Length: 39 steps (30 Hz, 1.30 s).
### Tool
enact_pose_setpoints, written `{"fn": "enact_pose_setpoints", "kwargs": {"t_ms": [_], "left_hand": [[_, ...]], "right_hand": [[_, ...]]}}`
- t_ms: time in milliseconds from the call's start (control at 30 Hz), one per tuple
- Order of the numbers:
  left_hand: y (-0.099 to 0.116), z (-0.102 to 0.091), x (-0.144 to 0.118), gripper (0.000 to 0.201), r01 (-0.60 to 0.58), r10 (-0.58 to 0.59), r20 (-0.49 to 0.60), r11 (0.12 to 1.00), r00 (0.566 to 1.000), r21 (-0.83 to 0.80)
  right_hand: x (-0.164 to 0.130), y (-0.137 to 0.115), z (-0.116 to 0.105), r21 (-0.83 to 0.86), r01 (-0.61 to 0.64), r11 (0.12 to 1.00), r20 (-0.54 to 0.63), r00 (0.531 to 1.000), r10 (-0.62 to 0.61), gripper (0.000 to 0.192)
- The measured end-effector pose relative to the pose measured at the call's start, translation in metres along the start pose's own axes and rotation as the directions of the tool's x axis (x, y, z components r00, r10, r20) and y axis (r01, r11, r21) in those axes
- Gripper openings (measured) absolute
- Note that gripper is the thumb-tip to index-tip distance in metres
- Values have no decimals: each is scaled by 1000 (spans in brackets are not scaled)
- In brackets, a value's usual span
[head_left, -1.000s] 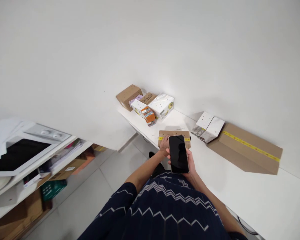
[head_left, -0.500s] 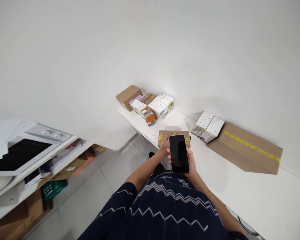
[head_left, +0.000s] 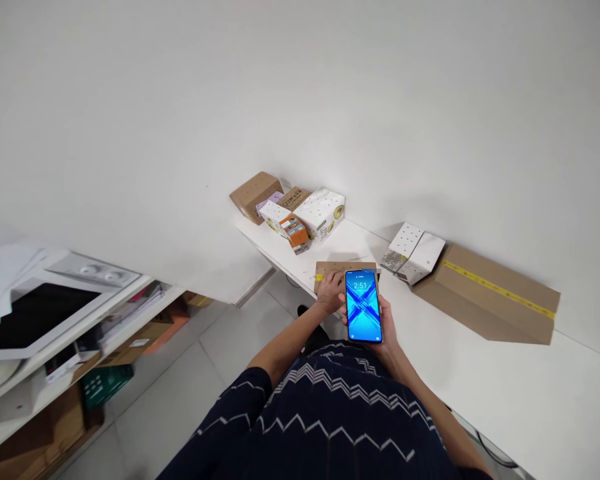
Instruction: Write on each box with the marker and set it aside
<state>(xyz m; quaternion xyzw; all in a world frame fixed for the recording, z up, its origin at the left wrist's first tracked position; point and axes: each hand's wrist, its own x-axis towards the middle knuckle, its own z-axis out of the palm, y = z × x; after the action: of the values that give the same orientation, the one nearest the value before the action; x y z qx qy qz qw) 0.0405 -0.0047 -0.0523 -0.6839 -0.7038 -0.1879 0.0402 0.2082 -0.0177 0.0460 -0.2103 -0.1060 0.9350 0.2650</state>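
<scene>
My right hand (head_left: 387, 320) is closed around a smartphone (head_left: 364, 307), held upright in front of my body. Its screen glows blue and reads 2:51. Behind the phone, a small brown cardboard box (head_left: 322, 268) with yellow tape lies at the table's near edge. My left hand (head_left: 330, 291) rests on that box with its fingers loosely bent and apart, touching the cardboard near the tape. The phone covers part of the box and perhaps some fingertips. A small dark object (head_left: 379, 274) shows at the box's right end, too little visible to name.
Along the wall on the white table (head_left: 480, 373) stand a brown carton (head_left: 257, 193), a white avocado-print box (head_left: 323, 210), an orange box (head_left: 295, 232), an opened white box (head_left: 414, 253) and a long taped carton (head_left: 490, 293). At left, a white shelf unit (head_left: 165, 293) holds papers and boxes.
The phone's screen has gone from black to lit. The phone has shifted slightly right. My left hand stays on the box, with its fingers a little farther over it.
</scene>
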Motion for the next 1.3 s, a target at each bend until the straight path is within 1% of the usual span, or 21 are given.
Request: {"fn": "enact_pose_setpoints", "kwargs": {"t_ms": [67, 133, 200, 233, 267, 300, 333, 367, 400, 433, 467, 500, 567, 633, 700, 800, 967, 1033, 1133, 1233, 1300], "left_hand": [[-2, -4, 3, 39, -48, 49, 32, 999, 998, -11], [-4, -11, 3, 42, -71, 73, 74, 997, 995, -33], [-8, -20, 4, 46, -86, 94, 136, 994, 986, -61], [-12, -25, 5, 50, -102, 113, 177, 992, 978, -71], [-17, -30, 6, 58, -118, 132, 224, 990, 966, -75], [-23, -35, 8, 66, -131, 147, 272, 989, 951, -74], [-28, -39, 11, 74, -137, 152, 319, 988, 936, -67], [-34, -42, 13, 79, -136, 148, 363, 989, 920, -60], [-38, -44, 15, 82, -127, 138, 403, 990, 905, -55], [-42, -46, 18, 84, -111, 123, 439, 992, 890, -53], [-44, -46, 20, 84, -89, 104, 466, 995, 879, -54], [-46, -46, 22, 83, -61, 81, 484, 997, 871, -57], [-45, -43, 26, 80, 8, 18, 485, 999, 874, -52], [-40, -39, 31, 78, 109, -87, 440, 994, 894, -25], [-33, -34, 37, 78, 228, -211, 386, 974, 898, 2], [-21, -27, 53, 78, 336, -317, 370, 942, 873, 12], [-5, -17, 93, 76, 411, -387, 377, 911, 842, 18], [3, -11, 110, 75, 383, -347, 389, 924, 853, -15], [16, 1, 130, 67, 292, -235, 396, 952, 888, -90], [25, 11, 142, 56, 258, -205, 338, 958, 918, -120], [26, 13, 144, 50, 218, -171, 298, 967, 939, -134]], "right_hand": [[-5, -6, -5, -40, 47, 998, -66, 997, -50, 54], [-11, -13, -15, -113, 132, 985, -150, 978, -148, 55], [-17, -20, -34, -244, 236, 941, -256, 920, -298, 58], [-20, -23, -46, -342, 274, 899, -321, 865, -386, 60], [-23, -26, -59, -460, 277, 844, -385, 794, -471, 63], [-26, -29, -74, -588, 231, 775, -447, 706, -549, 65], [-28, -30, -89, -711, 128, 691, -490, 614, -618, 67], [-29, -31, -103, -798, -25, 602, -515, 548, -659, 68], [-30, -30, -117, -839, -194, 508, -528, 514, -676, 69], [-30, -29, -129, -850, -342, 400, -526, 510, -681, 69], [-29, -26, -139, -842, -461, 280, -512, 522, -682, 68], [-28, -23, -147, -820, -550, 157, -493, 538, -684, 67], [-24, -16, -157, -750, -659, -64, -435, 563, -703, 65], [-20, -11, -161, -671, -712, -205, -384, 570, -726, 66], [-16, -8, -163, -622, -729, -286, -340, 580, -740, 65], [-10, -7, -169, -570, -739, -358, -289, 589, -755, 61], [-7, -6, -181, -537, -741, -404, -244, 594, -767, 61], [-8, -5, -182, -544, -733, -409, -260, 611, -748, 60], [-10, -7, -181, -552, -729, -406, -292, 625, -724, 58], [-10, -9, -179, -562, -734, -382, -323, 619, -716, 57], [-9, -8, -178, -565, -740, -365, -333, 609, -720, 57]]}}
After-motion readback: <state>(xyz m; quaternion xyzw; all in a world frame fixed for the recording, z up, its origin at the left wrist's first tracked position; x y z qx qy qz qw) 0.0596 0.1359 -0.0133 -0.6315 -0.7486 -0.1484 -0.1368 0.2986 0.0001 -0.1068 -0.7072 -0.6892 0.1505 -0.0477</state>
